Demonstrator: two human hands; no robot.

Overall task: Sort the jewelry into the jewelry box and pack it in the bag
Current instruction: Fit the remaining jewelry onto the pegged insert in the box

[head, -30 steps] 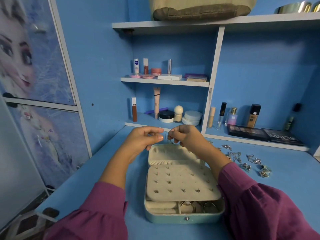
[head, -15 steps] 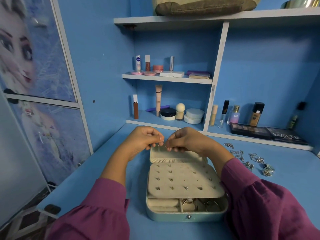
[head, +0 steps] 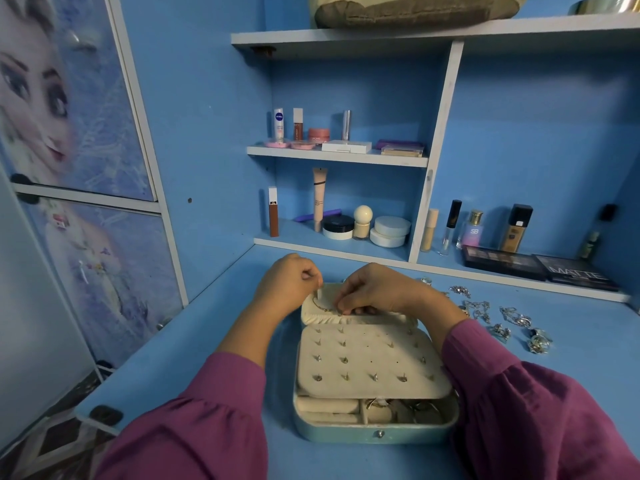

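Observation:
A pale blue jewelry box (head: 346, 434) lies open on the blue desk, its cream stud panel (head: 372, 362) dotted with several earrings. The lid's cream lining (head: 332, 299) stands at the far side. My left hand (head: 285, 284) pinches one end of a thin chain (head: 320, 306) at the lid's top left corner. My right hand (head: 377, 289) pinches the chain's other end against the gathered pocket of the lid. Several silver pieces (head: 502, 317) lie loose on the desk to the right. A tan bag (head: 415, 8) sits on the top shelf.
Cosmetics fill the shelves behind: tubes and jars (head: 346, 223) in the lower cubby, bottles (head: 474, 230) and dark palettes (head: 540, 268) at the right. A cupboard door with a cartoon picture (head: 69, 133) stands at the left. Desk edge runs along the left.
Both hands have come down from above the box to the lid lining, bringing the thin chain against it. The view has tipped down slightly.

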